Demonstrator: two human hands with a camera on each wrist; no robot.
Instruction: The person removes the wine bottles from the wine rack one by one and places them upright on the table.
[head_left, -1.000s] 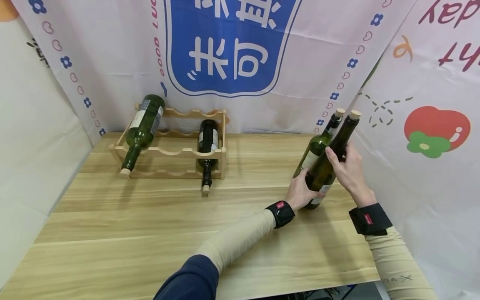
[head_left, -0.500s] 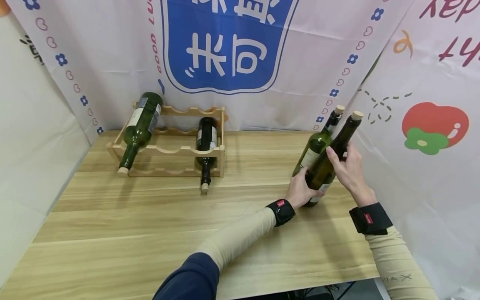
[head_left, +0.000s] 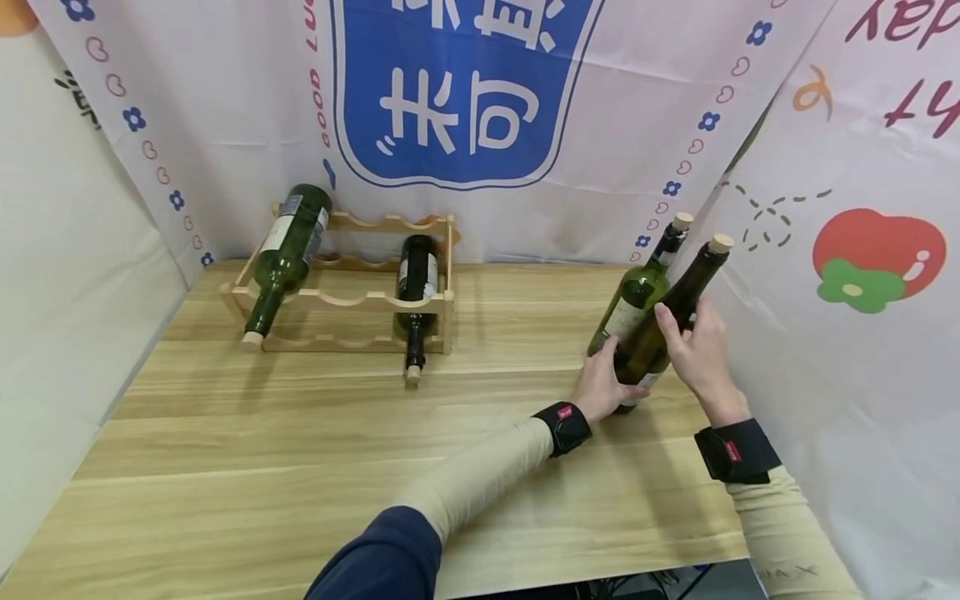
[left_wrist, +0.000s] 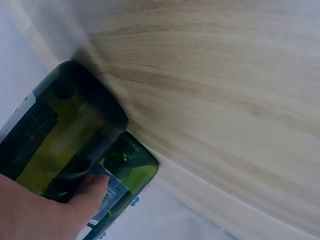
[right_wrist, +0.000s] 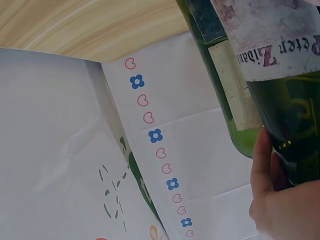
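Note:
Both my hands are on a dark green wine bottle (head_left: 651,337) that leans to the right. My left hand (head_left: 602,385) grips its lower body, fingers on the far side. Higher up, my right hand (head_left: 699,348) holds it round the shoulder, thumb toward me. Just behind stands a second, lighter green wine bottle (head_left: 640,287), also corked and partly hidden by the first. In the left wrist view a fingertip of my left hand (left_wrist: 45,212) lies between the two bottles; whether the held one's base touches the table cannot be told. The right wrist view shows the held bottle's printed label (right_wrist: 275,50).
A wooden wine rack (head_left: 358,302) stands at the back left. One green bottle (head_left: 288,237) lies across its upper left, cork forward. A darker bottle (head_left: 417,283) lies lower at its right end. Printed cloth walls (head_left: 510,225) close off the back and sides of the wooden table (head_left: 300,467).
The held bottle's neck has tipped slightly lower to the right, and my right hand has shifted a little with it. My left hand keeps its place. The rack and its bottles stay put.

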